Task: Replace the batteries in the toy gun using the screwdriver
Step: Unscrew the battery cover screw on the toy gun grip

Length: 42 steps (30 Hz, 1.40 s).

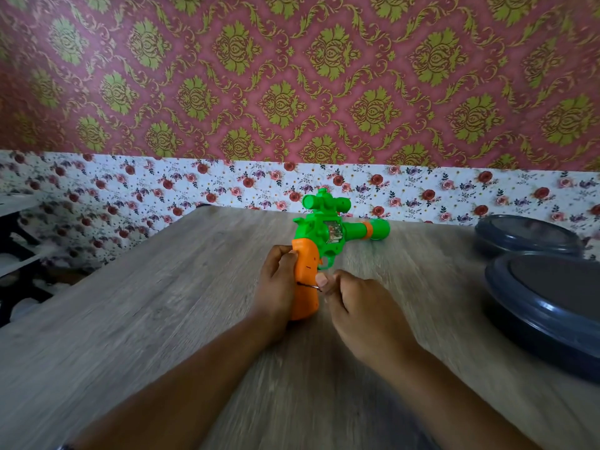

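Observation:
A toy gun point(328, 232) with a green body, a scope on top and an orange grip lies on the wooden table point(162, 303), barrel pointing right. My left hand point(276, 287) grips the orange grip from the left. My right hand point(354, 306) is curled round a screwdriver point(310, 286); only its thin metal shaft shows, and the tip touches the side of the orange grip. The handle is hidden inside my fist.
Two round dark blue containers stand at the right: one near the table's right edge point(548, 306), one behind it by the wall point(526, 233). A floral wall rises just behind the gun. A dark shelf point(16, 254) stands off the table's left side.

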{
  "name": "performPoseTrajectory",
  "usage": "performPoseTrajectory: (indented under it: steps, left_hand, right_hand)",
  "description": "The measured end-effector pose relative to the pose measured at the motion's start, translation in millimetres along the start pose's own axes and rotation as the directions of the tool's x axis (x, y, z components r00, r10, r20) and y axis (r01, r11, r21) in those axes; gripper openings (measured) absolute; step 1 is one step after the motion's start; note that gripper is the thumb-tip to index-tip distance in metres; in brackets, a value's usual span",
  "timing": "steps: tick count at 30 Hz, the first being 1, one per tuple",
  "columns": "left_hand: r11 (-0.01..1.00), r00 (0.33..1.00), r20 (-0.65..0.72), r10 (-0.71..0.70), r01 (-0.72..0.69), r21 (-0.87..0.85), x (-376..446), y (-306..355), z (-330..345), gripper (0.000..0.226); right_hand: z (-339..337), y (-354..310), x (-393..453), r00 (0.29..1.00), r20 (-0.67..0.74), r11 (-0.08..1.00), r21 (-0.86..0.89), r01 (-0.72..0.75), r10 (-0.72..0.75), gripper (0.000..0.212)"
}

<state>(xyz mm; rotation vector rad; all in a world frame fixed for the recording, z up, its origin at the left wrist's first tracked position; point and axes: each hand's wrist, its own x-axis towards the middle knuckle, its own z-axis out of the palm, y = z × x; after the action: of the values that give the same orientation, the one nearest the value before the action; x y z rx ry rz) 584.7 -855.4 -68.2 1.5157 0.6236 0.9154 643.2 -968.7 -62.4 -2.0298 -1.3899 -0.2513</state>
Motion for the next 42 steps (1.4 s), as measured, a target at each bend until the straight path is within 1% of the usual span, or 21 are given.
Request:
performPoseTrajectory:
  steps: [3,7,8,10,14,16,18,20,21,22,25,27,28,30,33,39,40,42]
  left_hand:
    - [1.0,1.0,-0.01,-0.016,0.016,-0.009,0,2,1,0.019]
    - [1.0,1.0,-0.005,-0.009,0.009,-0.022,1,0,0,0.022]
    - [1.0,1.0,-0.004,-0.003,0.003,-0.025,1,0,0,0.022]
    - [0.999,1.0,0.007,0.011,-0.011,-0.05,1,1,0,0.02]
    - [0.996,0.999,0.041,0.023,-0.02,-0.083,-2,5,0,0.017]
    - [0.997,1.0,0.025,0.015,-0.014,-0.072,-1,3,0,0.018]
    - [0.999,1.0,0.01,0.005,-0.004,-0.039,1,1,-1,0.02]
    - [0.999,0.999,0.004,0.032,-0.032,-0.012,1,-1,-2,0.021]
    - [0.998,0.998,0.008,0.055,-0.055,0.011,0,-2,-2,0.021]
    - [0.997,0.997,0.019,0.075,-0.075,0.029,-2,-1,-2,0.021]
    - [0.997,0.995,0.056,0.08,-0.08,-0.001,-6,4,0,0.019]
    - [0.997,0.995,0.072,0.076,-0.075,-0.013,-7,6,1,0.02]
    - [0.997,0.995,0.073,0.074,-0.073,-0.018,-7,6,2,0.02]
    - [0.997,0.996,0.059,0.074,-0.072,-0.033,-7,6,2,0.019]
    - [0.997,0.998,0.017,0.062,-0.061,-0.036,-6,5,2,0.018]
    - [1.0,0.998,-0.064,0.025,-0.026,-0.014,5,-7,1,0.026]
    - [1.0,0.997,-0.074,0.022,-0.023,-0.019,6,-7,1,0.026]
    - [1.0,0.997,-0.076,0.013,-0.014,-0.019,5,-6,2,0.028]
  right_hand:
    - [1,1,1,1.0,0.0,0.994,-0.11,0.029,-0.029,0.037]
    - [5,3,-1,0.996,-0.04,0.991,-0.108,0.074,-0.078,0.056]
    - [6,3,-2,0.995,-0.054,0.992,-0.092,0.084,-0.089,0.056]
    - [6,3,-2,0.992,-0.075,0.994,-0.052,0.097,-0.101,0.05]
    - [8,6,1,0.983,-0.126,0.99,-0.06,0.125,-0.132,0.038]
    - [7,7,2,0.987,-0.128,0.995,0.014,0.103,-0.101,0.035]
    - [5,6,2,0.992,-0.121,0.985,0.16,0.066,-0.047,0.026]
    - [5,6,3,0.992,-0.124,0.958,0.283,0.055,-0.02,0.017]
    - [6,5,3,0.992,-0.126,0.948,0.313,0.051,-0.012,0.018]
    - [6,5,3,0.992,-0.129,0.945,0.323,0.044,-0.002,0.023]
    - [7,5,2,0.991,-0.132,0.966,0.257,-0.001,0.036,0.045]
    - [5,4,1,0.989,-0.136,0.981,0.194,-0.023,0.05,0.048]
    - [4,4,1,0.99,-0.133,0.984,0.178,-0.027,0.051,0.046]
    - [4,5,2,0.993,-0.107,0.982,0.188,-0.024,0.044,0.034]
    - [4,6,3,0.998,-0.066,0.987,0.161,0.014,-0.003,0.019]
    - [2,7,4,0.998,0.021,0.98,0.193,0.057,-0.062,0.011]
    - [2,7,3,0.998,0.029,0.982,0.179,0.056,-0.062,0.013]
    - [4,7,3,1.0,0.007,0.991,0.132,0.017,-0.018,0.033]
